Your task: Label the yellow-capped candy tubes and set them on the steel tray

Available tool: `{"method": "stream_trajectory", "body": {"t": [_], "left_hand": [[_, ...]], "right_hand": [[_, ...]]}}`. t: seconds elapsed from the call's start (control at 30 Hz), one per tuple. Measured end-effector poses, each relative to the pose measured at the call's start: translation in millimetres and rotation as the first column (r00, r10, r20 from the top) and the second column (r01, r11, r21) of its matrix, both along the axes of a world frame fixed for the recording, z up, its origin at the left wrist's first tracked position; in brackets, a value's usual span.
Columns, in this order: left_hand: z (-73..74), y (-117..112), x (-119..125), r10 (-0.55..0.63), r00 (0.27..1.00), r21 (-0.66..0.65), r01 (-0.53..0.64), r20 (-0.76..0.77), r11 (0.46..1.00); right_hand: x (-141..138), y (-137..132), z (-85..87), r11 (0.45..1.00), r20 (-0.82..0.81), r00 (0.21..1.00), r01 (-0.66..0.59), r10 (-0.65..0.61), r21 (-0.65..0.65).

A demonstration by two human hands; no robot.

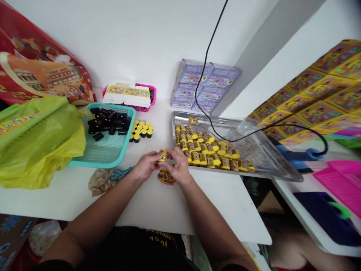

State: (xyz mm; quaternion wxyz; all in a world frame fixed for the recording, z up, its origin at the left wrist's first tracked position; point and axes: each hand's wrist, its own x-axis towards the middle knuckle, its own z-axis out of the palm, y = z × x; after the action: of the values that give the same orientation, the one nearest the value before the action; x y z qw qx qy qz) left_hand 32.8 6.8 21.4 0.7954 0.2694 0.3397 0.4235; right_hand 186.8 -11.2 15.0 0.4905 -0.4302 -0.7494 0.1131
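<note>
My left hand [145, 165] and my right hand [178, 165] meet over the white table [146, 203], both pinching a small yellow-labelled cylinder [163, 154] between their fingertips. Under the hands lies a small stack of yellow printed labels [166, 177]. Just to the right stands a metal tray [265, 158] with several labelled yellow cylinders [208, 150] lined up in rows. To the left, a teal basket [107, 154] holds several bare black cylinders [108, 122], and a few yellow-capped black cylinders [141, 131] stand on the table beside it.
A yellow plastic bag [39, 143] lies at the left over a green tray. A pink basket [141, 99] with flat cartons and purple boxes [201, 84] stand by the wall. A black cable [208, 113] hangs across the metal tray. Yellow cartons [318, 90] pile at right.
</note>
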Motion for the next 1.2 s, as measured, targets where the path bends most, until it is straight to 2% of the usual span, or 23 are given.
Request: {"method": "stream_trajectory", "body": {"t": [0.13,0.27,0.4,0.53,0.67,0.93,1.07,1.2], "left_hand": [[0.3,1,0,0.003,0.998,-0.05,0.0,0.055,0.999],[-1.5,3,-3,0.048,0.993,-0.08,-0.039,0.103,0.996],[-2.3,5,-3,0.061,0.988,-0.088,-0.049,0.141,0.995],[-3.3,5,-3,0.096,0.985,-0.108,-0.081,0.144,0.991],[-4.6,6,-2,0.074,0.992,-0.115,-0.062,0.1,0.991],[-4.5,6,-1,0.044,0.991,-0.088,-0.033,0.126,0.996],[-5.5,8,-3,0.021,0.997,-0.093,-0.014,0.076,0.996],[-4.4,9,-4,0.046,0.998,-0.076,-0.043,0.051,0.996]], "right_hand": [[-1,-1,-2.2,0.999,0.028,0.999,0.029,-0.03,0.031],[-5,-3,-6.4,0.983,0.068,0.991,0.102,-0.113,0.154],[-11,-4,-12.2,0.968,0.104,0.987,0.099,-0.126,0.229],[-16,-2,-18.6,0.972,0.023,0.997,0.072,-0.079,0.224],[-17,-1,-21.4,0.973,-0.009,0.999,0.035,-0.034,0.229],[-16,-2,-11.5,0.98,-0.063,0.995,0.089,-0.079,0.178],[-15,-3,-13.1,0.974,-0.04,0.994,0.103,-0.097,0.202],[-15,-3,-14.7,0.965,-0.009,0.989,0.144,-0.146,0.218]]}}
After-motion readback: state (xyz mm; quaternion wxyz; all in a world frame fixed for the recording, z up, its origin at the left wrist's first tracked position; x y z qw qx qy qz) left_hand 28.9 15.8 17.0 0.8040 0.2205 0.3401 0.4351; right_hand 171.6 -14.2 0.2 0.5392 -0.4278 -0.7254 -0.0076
